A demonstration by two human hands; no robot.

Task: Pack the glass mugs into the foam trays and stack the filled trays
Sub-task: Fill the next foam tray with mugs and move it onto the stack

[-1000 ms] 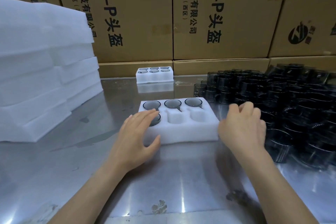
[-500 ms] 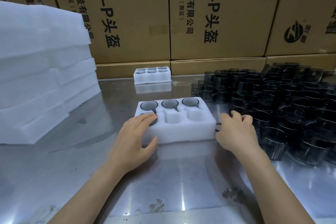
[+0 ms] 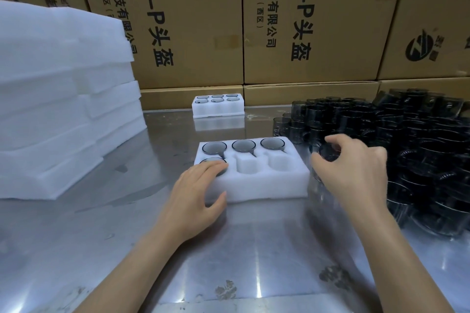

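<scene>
A white foam tray [image 3: 264, 185] lies on the steel table in front of me. Smoky glass mugs fill its three back slots [image 3: 243, 146] and its front-left slot; the other two front slots [image 3: 279, 163] are empty. My left hand [image 3: 195, 193] rests on the tray's front-left corner, fingers straight over that front-left mug, thumb against the front wall. My right hand [image 3: 356, 170] is just right of the tray, its fingers curled round a glass mug [image 3: 328, 156] that it holds off the table.
A big pile of dark glass mugs [image 3: 412, 150] covers the table's right side. A filled foam tray [image 3: 218, 109] stands at the back by the cardboard boxes [image 3: 305, 20]. Stacked white foam sheets [image 3: 63, 89] fill the left.
My right hand has risen from the table beside the tray's right wall and now holds a mug up by the tray. My left hand has stayed on the tray.
</scene>
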